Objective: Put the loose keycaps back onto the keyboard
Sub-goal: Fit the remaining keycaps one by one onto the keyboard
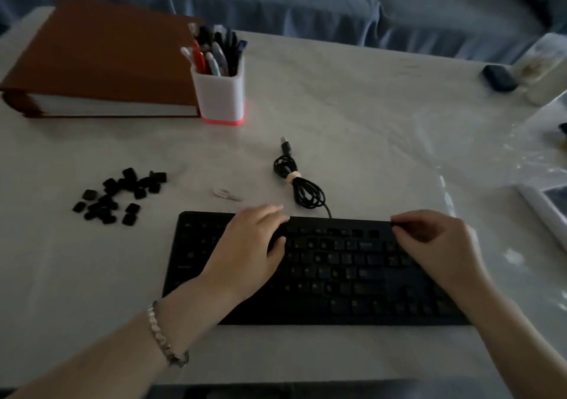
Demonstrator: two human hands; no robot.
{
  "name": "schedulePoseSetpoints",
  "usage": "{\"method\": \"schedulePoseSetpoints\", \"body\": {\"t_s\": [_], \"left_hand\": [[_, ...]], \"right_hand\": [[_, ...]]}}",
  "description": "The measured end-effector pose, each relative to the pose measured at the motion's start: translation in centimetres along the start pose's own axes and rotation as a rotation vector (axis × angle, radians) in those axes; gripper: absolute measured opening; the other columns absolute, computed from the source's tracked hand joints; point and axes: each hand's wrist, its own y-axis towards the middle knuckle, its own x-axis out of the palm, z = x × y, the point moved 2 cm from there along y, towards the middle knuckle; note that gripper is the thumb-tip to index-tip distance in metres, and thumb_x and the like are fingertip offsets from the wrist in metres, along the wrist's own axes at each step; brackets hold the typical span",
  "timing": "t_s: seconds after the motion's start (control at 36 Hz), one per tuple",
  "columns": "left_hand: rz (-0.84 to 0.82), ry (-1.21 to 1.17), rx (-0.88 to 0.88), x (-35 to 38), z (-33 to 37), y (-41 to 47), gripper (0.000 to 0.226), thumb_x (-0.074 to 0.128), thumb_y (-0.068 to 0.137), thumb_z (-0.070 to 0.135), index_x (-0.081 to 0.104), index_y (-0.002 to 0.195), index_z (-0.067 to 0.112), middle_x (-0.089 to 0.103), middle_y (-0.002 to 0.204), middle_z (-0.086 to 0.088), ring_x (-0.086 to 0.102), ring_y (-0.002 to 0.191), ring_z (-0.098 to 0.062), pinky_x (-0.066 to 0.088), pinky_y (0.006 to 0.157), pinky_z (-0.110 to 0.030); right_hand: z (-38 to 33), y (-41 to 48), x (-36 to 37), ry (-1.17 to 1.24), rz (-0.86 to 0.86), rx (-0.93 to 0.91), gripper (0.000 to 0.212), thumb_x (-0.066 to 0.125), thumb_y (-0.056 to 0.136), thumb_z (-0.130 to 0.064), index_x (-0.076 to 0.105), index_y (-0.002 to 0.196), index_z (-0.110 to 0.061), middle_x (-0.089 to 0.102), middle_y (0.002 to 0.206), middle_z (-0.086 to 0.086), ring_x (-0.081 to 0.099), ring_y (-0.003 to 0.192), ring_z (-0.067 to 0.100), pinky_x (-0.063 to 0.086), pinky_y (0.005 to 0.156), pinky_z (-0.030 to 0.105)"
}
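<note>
White marble table (368,107), blue cloth (306,0) behind; keyboard (352,276) near edge.

We scan the keyboard (337,276): its key legends are faint smudges, too blurred to read. The loose keycaps (107,201) give us no letters either. Nothing legible.

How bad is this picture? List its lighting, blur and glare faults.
Head view throughout: dim and underexposed, keyboard legends unreadable; left hand smeared at its fingertips by motion; plastic sheet at right glints white; loose keycaps read only as soft black blobs.
</note>
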Motion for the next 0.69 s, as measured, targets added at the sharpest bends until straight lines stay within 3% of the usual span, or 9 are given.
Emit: {"method": "schedulePoseSetpoints", "body": {"t_s": [0.08, 0.19, 0.31, 0.44, 0.69], "left_hand": [[-0.01, 0.085, 0.023, 1.1, 0.9, 0.6, 0.039, 0.06, 0.076, 0.025, 0.068, 0.109, 0.006, 0.066, 0.113, -0.009, 0.064, 0.103, -0.025, 0.036, 0.094, -0.034], [-0.043, 0.145, -0.004, 1.8, 0.8, 0.5, 0.046, 0.054, 0.08, 0.036, 0.065, 0.115, 0.008, 0.065, 0.118, -0.007, 0.06, 0.111, -0.024, 0.035, 0.099, -0.037], [-0.06, 0.193, -0.015, 1.7, 0.1, 0.2, 0.057, 0.039, 0.083, 0.05, 0.063, 0.118, 0.011, 0.064, 0.121, -0.004, 0.058, 0.116, -0.022, 0.033, 0.102, -0.04], [-0.061, 0.198, -0.006, 1.4, -0.1, 0.1, 0.06, 0.038, 0.083, 0.052, 0.061, 0.122, 0.012, 0.062, 0.123, -0.002, 0.055, 0.119, -0.02, 0.027, 0.104, -0.035], [-0.055, 0.177, -0.016, 1.4, 0.0, 0.2, 0.06, 0.039, 0.082, 0.052, 0.062, 0.12, 0.012, 0.064, 0.12, -0.002, 0.057, 0.117, -0.02, 0.029, 0.103, -0.032]], "right_hand": [[1.0, -0.2, -1.3, -0.002, 0.0, 0.031, 0.028, 0.073, 0.074, -0.001, 0.069, 0.08, -0.028, 0.067, 0.074, -0.016, 0.064, 0.075, -0.002, 0.045, 0.068, 0.001], [1.9, -0.4, -1.3, 0.002, -0.015, 0.015, 0.035, 0.074, 0.073, 0.003, 0.07, 0.093, -0.025, 0.068, 0.08, -0.007, 0.062, 0.079, -0.002, 0.043, 0.075, 0.001], [1.8, -0.5, 0.0, 0.003, -0.037, -0.01, 0.023, 0.076, 0.072, -0.001, 0.075, 0.091, -0.014, 0.066, 0.077, -0.013, 0.058, 0.076, -0.016, 0.041, 0.074, 0.0], [1.3, -0.2, 1.6, 0.046, -0.08, 0.006, 0.021, 0.068, 0.082, -0.006, 0.073, 0.1, -0.014, 0.064, 0.082, -0.018, 0.057, 0.08, -0.016, 0.038, 0.073, -0.001], [1.5, 0.2, 1.9, 0.096, -0.014, 0.072, 0.018, 0.067, 0.081, -0.004, 0.075, 0.091, -0.016, 0.067, 0.081, -0.014, 0.059, 0.077, -0.01, 0.039, 0.071, 0.0]]}}
